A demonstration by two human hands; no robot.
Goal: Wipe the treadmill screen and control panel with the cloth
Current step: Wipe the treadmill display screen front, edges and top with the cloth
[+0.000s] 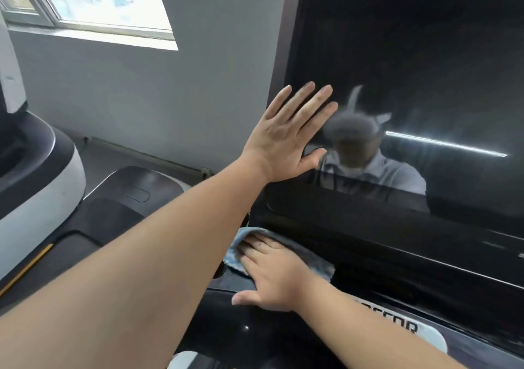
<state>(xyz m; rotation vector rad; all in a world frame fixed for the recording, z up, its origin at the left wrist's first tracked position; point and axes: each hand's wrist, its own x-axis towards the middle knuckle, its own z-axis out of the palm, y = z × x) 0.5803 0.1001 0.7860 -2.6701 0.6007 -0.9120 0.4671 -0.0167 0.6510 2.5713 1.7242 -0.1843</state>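
Note:
The treadmill's big black screen (411,57) fills the right of the view, glossy, with a reflection in it. My left hand (286,136) lies flat against the screen's left edge, fingers spread and holding nothing. Below the screen runs the dark control panel (397,272). A blue-grey cloth (317,263) lies on the panel's left end, and my right hand (269,275) presses flat on top of it, fingers pointing left. Part of the cloth is hidden under that hand.
Another white and black machine (37,187) stands at the left. A grey wall (170,99) with a window (93,3) is behind. The treadmill's dark front cover (136,193) lies below my left forearm.

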